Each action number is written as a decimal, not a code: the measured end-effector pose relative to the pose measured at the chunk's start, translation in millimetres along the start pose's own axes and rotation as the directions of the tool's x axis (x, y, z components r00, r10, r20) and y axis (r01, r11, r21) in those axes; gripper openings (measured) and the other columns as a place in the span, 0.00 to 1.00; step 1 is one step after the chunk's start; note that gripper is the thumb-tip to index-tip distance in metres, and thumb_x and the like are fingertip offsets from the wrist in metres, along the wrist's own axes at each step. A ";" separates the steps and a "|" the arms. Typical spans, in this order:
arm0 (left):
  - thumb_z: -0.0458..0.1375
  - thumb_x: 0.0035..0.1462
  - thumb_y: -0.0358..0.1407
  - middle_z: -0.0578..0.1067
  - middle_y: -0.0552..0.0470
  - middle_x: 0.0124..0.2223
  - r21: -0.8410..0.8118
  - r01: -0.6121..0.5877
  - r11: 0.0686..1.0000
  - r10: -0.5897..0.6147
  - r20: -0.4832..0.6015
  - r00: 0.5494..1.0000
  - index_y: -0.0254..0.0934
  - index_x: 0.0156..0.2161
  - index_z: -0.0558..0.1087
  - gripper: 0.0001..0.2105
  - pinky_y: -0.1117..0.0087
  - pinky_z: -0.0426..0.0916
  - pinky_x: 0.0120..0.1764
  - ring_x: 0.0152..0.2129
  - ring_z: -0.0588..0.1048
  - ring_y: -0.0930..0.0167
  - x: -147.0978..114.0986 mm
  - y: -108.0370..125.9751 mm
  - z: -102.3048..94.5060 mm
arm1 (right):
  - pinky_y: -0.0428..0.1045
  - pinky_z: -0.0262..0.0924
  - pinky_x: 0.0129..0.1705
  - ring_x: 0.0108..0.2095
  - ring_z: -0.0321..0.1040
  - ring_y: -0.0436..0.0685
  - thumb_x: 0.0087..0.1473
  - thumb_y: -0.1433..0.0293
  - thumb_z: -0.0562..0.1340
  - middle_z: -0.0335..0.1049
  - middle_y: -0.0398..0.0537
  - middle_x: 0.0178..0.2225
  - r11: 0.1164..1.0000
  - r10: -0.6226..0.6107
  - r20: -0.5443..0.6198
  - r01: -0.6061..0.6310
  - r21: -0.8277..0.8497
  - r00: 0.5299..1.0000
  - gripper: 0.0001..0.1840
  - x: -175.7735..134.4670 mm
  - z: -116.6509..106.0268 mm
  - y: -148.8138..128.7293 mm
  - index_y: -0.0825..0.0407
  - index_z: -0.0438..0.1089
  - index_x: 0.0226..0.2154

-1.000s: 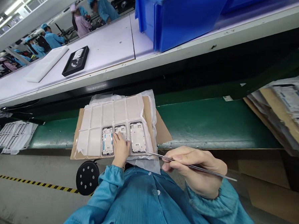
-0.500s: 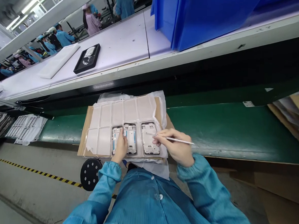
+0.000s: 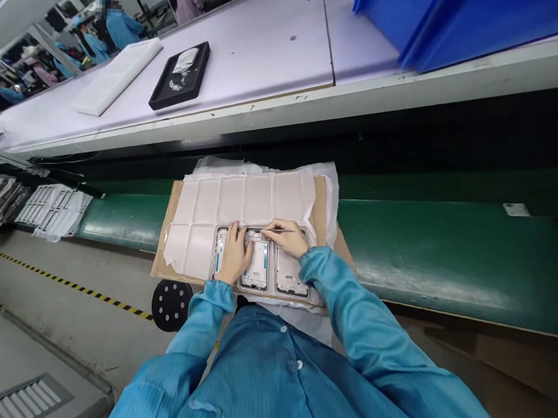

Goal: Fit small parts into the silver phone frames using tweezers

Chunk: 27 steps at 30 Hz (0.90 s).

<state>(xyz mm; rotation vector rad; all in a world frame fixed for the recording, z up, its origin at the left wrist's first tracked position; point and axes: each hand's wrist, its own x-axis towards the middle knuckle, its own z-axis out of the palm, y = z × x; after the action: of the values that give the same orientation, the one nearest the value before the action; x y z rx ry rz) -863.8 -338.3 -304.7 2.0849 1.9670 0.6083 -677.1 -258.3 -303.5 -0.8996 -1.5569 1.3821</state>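
Note:
My left hand (image 3: 236, 256) rests flat with stretched fingers over the left phone frame (image 3: 219, 249) and the edge of the middle phone frame (image 3: 257, 264). My right hand (image 3: 289, 237) pinches slim metal tweezers (image 3: 280, 230), which point left over the top of the middle frame. Whether the tips touch it I cannot tell. Below the right hand lies a third phone frame (image 3: 293, 275), partly covered by the wrist. All three sit in compartments of a clear plastic tray (image 3: 199, 258); blue strips show on the left and middle frames.
Cardboard (image 3: 163, 253) lies under the tray on a green bench (image 3: 422, 241). On the white shelf (image 3: 263, 52) stand a black tray (image 3: 180, 76) with small bits, a white foam slab (image 3: 117, 76) and a blue bin (image 3: 480, 32). A black round stool (image 3: 171, 305) is below; several people sit beyond.
My right hand has moved left with the tweezers, from the right phone frame to the top of the middle one. My left hand has spread further over the frames. The view has shifted.

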 end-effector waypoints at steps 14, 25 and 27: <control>0.49 0.68 0.36 0.57 0.34 0.71 -0.030 -0.009 1.000 0.009 -0.005 1.000 0.33 0.62 0.63 0.20 0.43 0.53 0.68 0.71 0.50 0.55 -5.0 1.9 1.4 | 0.49 0.64 0.36 0.30 0.72 0.56 0.56 0.58 0.65 0.78 0.46 0.27 0.997 -0.042 -0.007 0.041 -0.067 0.999 0.15 -3.1 8.4 14.0 0.51 0.76 0.26; 0.52 0.67 0.35 0.54 0.35 0.72 0.022 -0.036 0.999 0.036 0.001 0.999 0.35 0.61 0.68 0.19 0.44 0.54 0.67 0.71 0.49 0.52 -7.1 4.8 0.2 | 0.49 0.64 0.33 0.29 0.72 0.56 0.56 0.59 0.65 0.78 0.47 0.26 0.995 -0.071 -0.022 0.070 -0.067 0.997 0.14 -6.2 7.4 13.2 0.52 0.76 0.26; 0.51 0.67 0.34 0.53 0.36 0.72 0.027 -0.035 0.999 0.035 0.001 0.999 0.36 0.61 0.68 0.19 0.43 0.54 0.67 0.71 0.49 0.52 -7.7 5.5 -0.1 | 0.49 0.64 0.33 0.28 0.72 0.56 0.56 0.60 0.65 0.77 0.47 0.26 0.995 -0.075 -0.020 0.074 -0.061 0.997 0.13 -6.8 7.3 13.1 0.52 0.76 0.26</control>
<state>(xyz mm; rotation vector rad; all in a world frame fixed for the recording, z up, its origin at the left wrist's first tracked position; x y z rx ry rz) -859.0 -346.4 -303.5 2.1388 1.9533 0.5912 -681.4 -265.6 -317.6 -0.8812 -1.6068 1.2744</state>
